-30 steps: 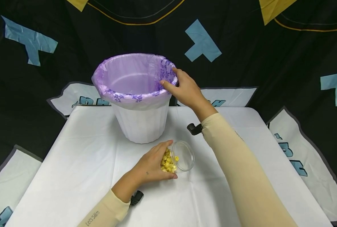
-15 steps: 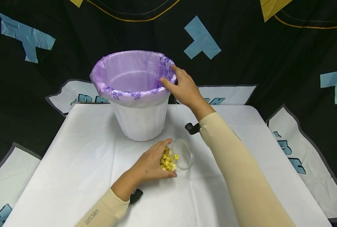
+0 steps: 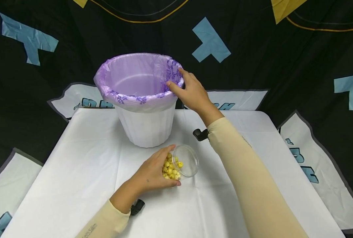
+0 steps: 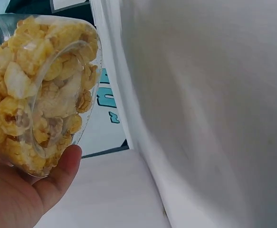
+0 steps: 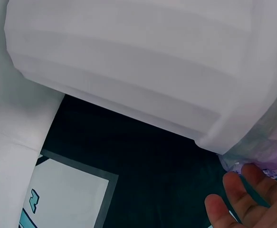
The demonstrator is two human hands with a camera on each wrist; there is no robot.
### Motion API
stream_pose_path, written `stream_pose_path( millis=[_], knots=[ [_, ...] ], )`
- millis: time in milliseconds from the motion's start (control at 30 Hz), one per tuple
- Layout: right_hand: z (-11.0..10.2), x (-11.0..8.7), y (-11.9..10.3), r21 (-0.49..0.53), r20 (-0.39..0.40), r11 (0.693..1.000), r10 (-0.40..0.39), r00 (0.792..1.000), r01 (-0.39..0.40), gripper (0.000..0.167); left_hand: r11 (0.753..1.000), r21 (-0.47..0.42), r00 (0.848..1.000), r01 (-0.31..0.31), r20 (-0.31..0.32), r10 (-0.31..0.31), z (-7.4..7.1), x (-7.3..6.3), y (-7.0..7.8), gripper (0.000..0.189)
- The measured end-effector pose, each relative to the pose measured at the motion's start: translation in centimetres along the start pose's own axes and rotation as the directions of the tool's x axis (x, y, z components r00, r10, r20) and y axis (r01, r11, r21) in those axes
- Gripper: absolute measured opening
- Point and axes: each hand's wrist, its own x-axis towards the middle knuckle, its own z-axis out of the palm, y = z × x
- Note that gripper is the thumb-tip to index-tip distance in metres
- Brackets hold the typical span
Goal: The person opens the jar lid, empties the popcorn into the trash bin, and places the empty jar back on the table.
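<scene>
My left hand (image 3: 156, 172) grips a clear plastic jar (image 3: 186, 161) of yellow popcorn (image 3: 171, 168), fingers and thumb on either side of it. The jar is tilted over the white table, its clear round rim to the right of the popcorn. In the left wrist view, popcorn (image 4: 19, 104) packs the jar and a thumb (image 4: 62, 173) presses its side. My right hand (image 3: 193, 92) holds the right rim of a white trash bin (image 3: 146, 127) with a purple liner (image 3: 105, 77), thumb over the inside edge. Fingers (image 5: 235, 187) show beside the liner in the right wrist view.
The bin stands upright near the back of a table with a white cloth (image 3: 84, 158). Behind it hangs a black cloth (image 3: 248, 49) with blue and yellow patches. White lettered panels (image 3: 319, 172) show beyond the table edges.
My left hand has shifted slightly left with the popcorn jar. My right hand stays at the trash bin's rim.
</scene>
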Motion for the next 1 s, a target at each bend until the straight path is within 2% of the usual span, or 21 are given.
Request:
stream_pose_path(
  millis=[467, 1000],
  knots=[
    [0.2, -0.2, -0.1, 0.04, 0.019, 0.999, 0.027, 0.999, -0.028, 0.09, 0.996, -0.03, 0.996, 0.082, -0.019, -0.083, -1.8, -2.1, -0.7, 0.12],
    [0.0, -0.1, 0.0, 0.036, 0.027, 0.999, 0.036, 0.999, -0.037, 0.09, 0.974, -0.017, 0.971, 0.226, -0.071, -0.227, -4.6, -3.9, -2.4, 0.126]
  ],
)
